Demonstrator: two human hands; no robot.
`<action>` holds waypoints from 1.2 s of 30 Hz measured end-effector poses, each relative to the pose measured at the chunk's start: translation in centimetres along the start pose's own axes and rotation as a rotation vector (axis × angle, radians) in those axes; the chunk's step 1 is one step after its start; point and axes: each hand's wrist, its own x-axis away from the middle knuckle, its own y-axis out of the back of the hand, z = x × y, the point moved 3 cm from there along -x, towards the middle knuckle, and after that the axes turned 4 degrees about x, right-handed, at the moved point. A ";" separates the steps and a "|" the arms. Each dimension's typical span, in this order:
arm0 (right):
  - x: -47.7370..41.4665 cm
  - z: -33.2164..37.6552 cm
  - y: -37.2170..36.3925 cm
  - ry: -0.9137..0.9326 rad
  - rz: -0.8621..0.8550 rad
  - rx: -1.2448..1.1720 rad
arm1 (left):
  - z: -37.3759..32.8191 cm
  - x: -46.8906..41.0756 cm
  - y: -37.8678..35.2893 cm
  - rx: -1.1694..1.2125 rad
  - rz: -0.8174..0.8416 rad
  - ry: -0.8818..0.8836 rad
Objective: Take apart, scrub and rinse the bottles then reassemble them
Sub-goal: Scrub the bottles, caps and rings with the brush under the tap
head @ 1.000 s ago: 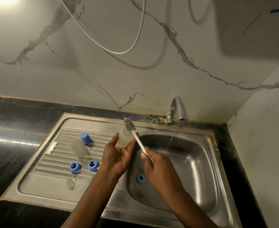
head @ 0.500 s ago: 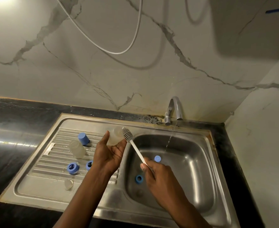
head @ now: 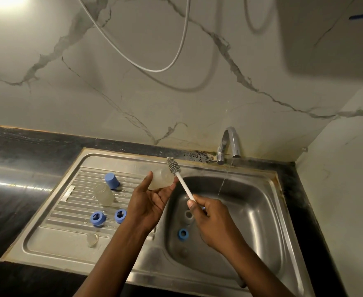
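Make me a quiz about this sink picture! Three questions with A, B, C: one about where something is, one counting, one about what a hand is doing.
1. Where is the blue cap?
A in the basin
B on the ribbed drainboard
C in a hand

2. How many blue rings show?
A one
B five
C three

3. What is the right hand doing?
A gripping the brush handle
B lying flat
C holding a bottle

Answers:
1 B, the cap stands on the ribs.
2 C, two lie on the drainboard and a third lies in the basin.
3 A, its fingers curl round the white handle.
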 end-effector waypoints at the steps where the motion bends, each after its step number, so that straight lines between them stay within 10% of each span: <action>1: -0.1 -0.2 0.1 -0.005 0.007 0.006 | -0.1 0.0 0.0 -0.034 0.002 -0.032; 16: 1.2 0.9 -0.4 -0.007 0.094 -0.085 | -0.9 -0.3 1.5 -0.943 -0.014 -0.684; 36: 0.3 -0.3 1.4 -0.088 0.086 -0.044 | 0.2 -0.1 1.1 -1.371 0.081 -0.701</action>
